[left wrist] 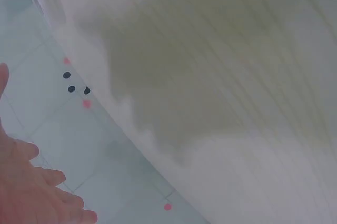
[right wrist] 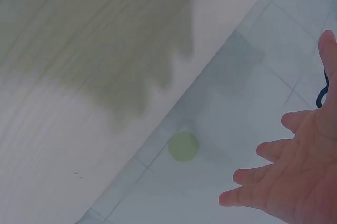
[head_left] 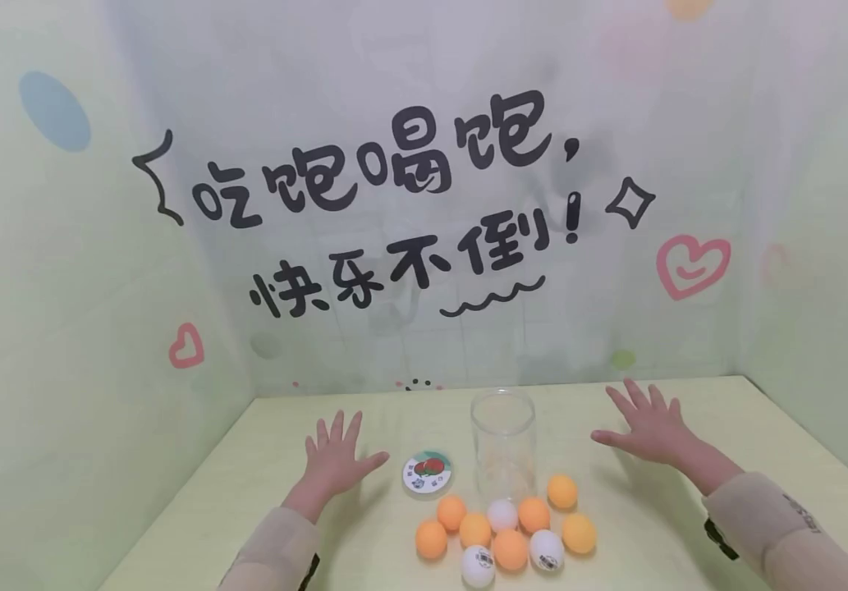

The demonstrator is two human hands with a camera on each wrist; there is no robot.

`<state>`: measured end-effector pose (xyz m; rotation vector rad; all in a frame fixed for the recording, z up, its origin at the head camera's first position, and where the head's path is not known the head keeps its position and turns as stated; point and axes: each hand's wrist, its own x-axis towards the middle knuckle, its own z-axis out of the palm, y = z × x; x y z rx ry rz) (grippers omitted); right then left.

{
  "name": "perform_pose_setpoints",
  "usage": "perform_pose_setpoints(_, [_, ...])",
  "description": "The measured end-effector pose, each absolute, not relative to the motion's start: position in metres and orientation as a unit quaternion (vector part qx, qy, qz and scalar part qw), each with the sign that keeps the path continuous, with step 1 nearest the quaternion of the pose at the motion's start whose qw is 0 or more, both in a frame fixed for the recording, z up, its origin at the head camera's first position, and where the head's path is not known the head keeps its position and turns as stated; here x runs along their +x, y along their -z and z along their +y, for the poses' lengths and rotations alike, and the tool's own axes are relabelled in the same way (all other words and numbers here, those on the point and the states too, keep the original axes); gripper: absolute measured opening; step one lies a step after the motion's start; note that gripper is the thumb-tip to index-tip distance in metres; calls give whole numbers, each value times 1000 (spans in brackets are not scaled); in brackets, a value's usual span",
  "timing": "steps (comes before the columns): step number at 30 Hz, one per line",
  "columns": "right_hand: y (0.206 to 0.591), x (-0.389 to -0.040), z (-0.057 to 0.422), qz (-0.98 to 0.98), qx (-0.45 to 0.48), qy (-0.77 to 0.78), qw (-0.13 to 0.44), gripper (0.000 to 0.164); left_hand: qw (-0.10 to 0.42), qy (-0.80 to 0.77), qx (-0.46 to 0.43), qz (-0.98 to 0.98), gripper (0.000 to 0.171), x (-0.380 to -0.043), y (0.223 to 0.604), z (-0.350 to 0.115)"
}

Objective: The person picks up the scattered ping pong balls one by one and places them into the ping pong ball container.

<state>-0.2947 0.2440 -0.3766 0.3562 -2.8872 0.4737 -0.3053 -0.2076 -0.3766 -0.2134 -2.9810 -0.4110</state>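
Note:
My left hand (head_left: 336,464) hovers over the left part of the table, fingers spread and nothing held. Over the right part, my right hand (head_left: 648,428) is spread the same way, also holding nothing. Between them stands a clear plastic jar (head_left: 503,447), upright and without a lid on top. A round lid (head_left: 427,474) with a strawberry-like picture lies flat to its left, nearest my left hand. In front of the jar several orange ping-pong balls (head_left: 510,550) and white ping-pong balls (head_left: 479,566) sit in a loose cluster. Both wrist views show outstretched fingers above the table.
The pale wooden table (head_left: 217,492) ends at a white printed curtain (head_left: 409,345) at the back. Curtain sides also rise on the left and right of the table. Dark lettering, hearts and coloured dots decorate the cloth.

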Motion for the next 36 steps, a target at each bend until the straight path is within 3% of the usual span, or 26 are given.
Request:
perform_pose_setpoints(10, [374,-288,232,-966,159,-179,95,85,71,142,-78,-984,86,-312,375,-202])
perform_pose_setpoints(17, [375,-281,221,-958,194,-200,62,80,74,228,-101,-966,82,-313,365,-184])
perform_pose_setpoints(25, [377,-277,209,-946,229,-231,19,73,79,375,-165,-909,70,-298,346,-143])
perform_pose_setpoints(36, [389,-275,204,-929,277,-245,-12,66,109,410,-274,-863,55,-283,347,-98])
